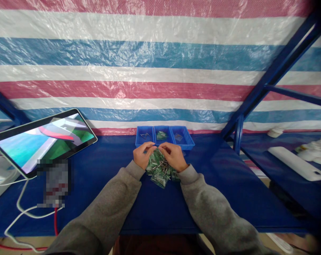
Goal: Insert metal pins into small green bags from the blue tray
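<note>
My left hand (143, 156) and my right hand (174, 155) meet over a pile of small clear-and-green plastic packets (160, 179) with thin metal pieces among them. Thumb and fingers are pinched together on both hands, with the fingertips almost touching. Whatever lies between them is too small to make out. Just beyond the hands stands a blue three-part tray (188, 146). Its left compartment has a few thin metal pieces (145, 135), the middle one green packets (161, 135), and the right one a small clear packet (178, 137).
A tablet (67, 154) leans at the left, its screen lit. Near it are a blurred-out object (57, 182), white cables (22, 198) and a red cable (56, 221). Blue metal frame bars (256, 95) rise at the right, beside a long white object (295, 163).
</note>
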A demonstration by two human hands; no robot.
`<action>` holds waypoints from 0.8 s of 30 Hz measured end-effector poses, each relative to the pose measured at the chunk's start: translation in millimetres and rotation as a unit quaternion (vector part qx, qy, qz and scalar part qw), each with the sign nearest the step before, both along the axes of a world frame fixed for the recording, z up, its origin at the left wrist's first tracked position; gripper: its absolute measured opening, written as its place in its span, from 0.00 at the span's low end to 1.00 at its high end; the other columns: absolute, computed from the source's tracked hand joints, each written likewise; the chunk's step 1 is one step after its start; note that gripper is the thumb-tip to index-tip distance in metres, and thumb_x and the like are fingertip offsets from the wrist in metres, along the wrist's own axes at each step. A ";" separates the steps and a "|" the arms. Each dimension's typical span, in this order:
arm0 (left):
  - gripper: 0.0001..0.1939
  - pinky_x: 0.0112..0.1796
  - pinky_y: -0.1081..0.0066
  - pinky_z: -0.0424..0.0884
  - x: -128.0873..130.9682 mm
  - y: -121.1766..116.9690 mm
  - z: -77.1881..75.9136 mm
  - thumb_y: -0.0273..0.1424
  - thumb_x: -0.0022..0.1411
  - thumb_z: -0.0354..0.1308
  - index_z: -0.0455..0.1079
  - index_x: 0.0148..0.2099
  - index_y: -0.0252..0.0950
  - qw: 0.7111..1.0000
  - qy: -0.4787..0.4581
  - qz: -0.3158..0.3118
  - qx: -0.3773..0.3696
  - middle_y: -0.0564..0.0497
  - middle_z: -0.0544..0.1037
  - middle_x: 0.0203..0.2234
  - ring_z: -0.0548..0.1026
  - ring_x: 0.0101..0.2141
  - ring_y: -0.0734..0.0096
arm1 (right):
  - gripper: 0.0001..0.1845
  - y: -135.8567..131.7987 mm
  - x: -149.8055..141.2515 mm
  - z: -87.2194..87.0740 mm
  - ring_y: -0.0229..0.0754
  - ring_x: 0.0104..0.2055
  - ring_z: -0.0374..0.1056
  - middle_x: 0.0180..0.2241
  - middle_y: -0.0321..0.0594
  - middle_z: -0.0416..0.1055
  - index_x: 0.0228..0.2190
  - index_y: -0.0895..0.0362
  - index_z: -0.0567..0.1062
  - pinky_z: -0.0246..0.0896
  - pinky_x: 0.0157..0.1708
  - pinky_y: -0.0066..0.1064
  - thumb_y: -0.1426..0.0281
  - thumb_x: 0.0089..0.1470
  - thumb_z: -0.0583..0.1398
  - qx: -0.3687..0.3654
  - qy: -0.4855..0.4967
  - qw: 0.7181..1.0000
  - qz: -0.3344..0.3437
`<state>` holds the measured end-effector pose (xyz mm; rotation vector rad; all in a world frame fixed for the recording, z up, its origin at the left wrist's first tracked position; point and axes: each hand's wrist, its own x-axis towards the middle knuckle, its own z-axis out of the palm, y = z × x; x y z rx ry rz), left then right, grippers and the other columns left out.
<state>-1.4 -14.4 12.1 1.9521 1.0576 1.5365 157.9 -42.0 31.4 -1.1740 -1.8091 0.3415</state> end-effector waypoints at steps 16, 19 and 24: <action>0.11 0.28 0.76 0.71 1.9 -3.0 4.6 0.37 0.59 0.54 0.70 0.35 0.34 0.999 -0.008 -0.024 -0.044 0.52 0.75 0.26 0.73 0.25 0.75 | 0.14 -0.4 -0.2 -1.2 0.37 0.24 0.63 0.22 0.35 0.69 0.28 0.56 0.72 0.53 0.27 0.26 0.63 0.58 0.51 0.011 -0.030 0.999 -0.013; 0.11 0.31 0.74 0.72 1.0 -2.4 5.4 0.37 0.58 0.55 0.72 0.36 0.35 1.000 -0.002 -0.020 -0.019 0.51 0.77 0.29 0.74 0.27 0.73 | 0.15 1.3 0.1 -3.7 0.38 0.26 0.65 0.23 0.36 0.70 0.28 0.56 0.72 0.54 0.27 0.27 0.62 0.58 0.51 0.011 -0.028 0.999 -0.023; 0.10 0.34 0.72 0.73 0.5 -4.5 8.9 0.36 0.59 0.55 0.73 0.37 0.36 1.000 -0.002 -0.030 -0.004 0.49 0.78 0.33 0.76 0.33 0.70 | 0.15 3.0 0.8 -4.4 0.38 0.26 0.66 0.25 0.37 0.72 0.30 0.56 0.74 0.55 0.28 0.27 0.63 0.58 0.51 0.018 -0.023 0.999 -0.046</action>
